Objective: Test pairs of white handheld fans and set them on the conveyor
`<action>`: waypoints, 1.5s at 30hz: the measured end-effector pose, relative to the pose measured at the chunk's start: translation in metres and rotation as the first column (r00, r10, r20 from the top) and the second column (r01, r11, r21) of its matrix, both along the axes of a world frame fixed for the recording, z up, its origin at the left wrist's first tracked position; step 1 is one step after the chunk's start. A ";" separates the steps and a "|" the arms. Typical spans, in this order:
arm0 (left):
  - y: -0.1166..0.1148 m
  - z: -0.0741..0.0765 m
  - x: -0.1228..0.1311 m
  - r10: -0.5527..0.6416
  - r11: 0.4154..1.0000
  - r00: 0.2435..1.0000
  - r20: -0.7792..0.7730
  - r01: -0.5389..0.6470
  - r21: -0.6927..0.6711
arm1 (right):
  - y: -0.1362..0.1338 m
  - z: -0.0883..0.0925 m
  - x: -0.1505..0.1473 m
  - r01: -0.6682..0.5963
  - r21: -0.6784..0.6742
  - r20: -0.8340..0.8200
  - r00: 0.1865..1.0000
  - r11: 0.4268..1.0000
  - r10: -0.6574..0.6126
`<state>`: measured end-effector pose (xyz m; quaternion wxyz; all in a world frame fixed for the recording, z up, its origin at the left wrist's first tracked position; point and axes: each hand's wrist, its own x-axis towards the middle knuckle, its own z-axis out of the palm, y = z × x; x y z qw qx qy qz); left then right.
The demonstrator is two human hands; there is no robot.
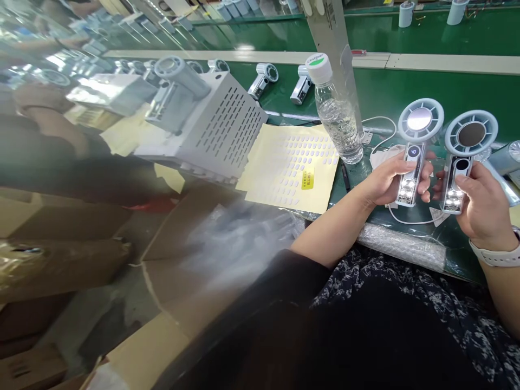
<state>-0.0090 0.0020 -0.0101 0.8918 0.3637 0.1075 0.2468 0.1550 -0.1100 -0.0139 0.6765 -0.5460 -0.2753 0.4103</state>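
On my feed the left hand (388, 179) clasps one handheld fan (420, 119), the right hand (485, 211) a second fan (471, 134) just beside it, near the front edge of the tabletop (463, 246), its green showing toward a bottle (339, 122) whose cap (319, 66) lettering I cannot read.

One cam, on my head, looking fwd & down over my torso (377, 330), which is v. close & fills the btm of the view. It's aimed L of my hands: my L hand (388, 176) & R hand (487, 203) sit toward the R edge, close up. The desk (359, 176) runs aslant across the mid; lower L looks steeply down at an open carton (166, 292). Far L's blurred; top reaches past the pale rail (447, 63).
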 end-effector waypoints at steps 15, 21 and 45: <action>-0.003 0.015 -0.001 0.035 0.989 0.989 -0.144 -0.055 -0.138 | -0.001 0.009 -0.005 0.009 -0.048 -0.016 1.000 0.999 -0.010; -0.003 -0.002 0.001 0.113 0.993 0.976 -0.184 -0.103 0.063 | -0.002 0.001 -0.004 0.005 -0.019 0.013 1.000 1.000 -0.004; -0.011 -0.002 0.007 0.197 0.978 0.964 -0.181 -0.179 0.110 | 0.000 0.005 0.010 -0.052 0.066 -0.092 0.994 0.996 0.058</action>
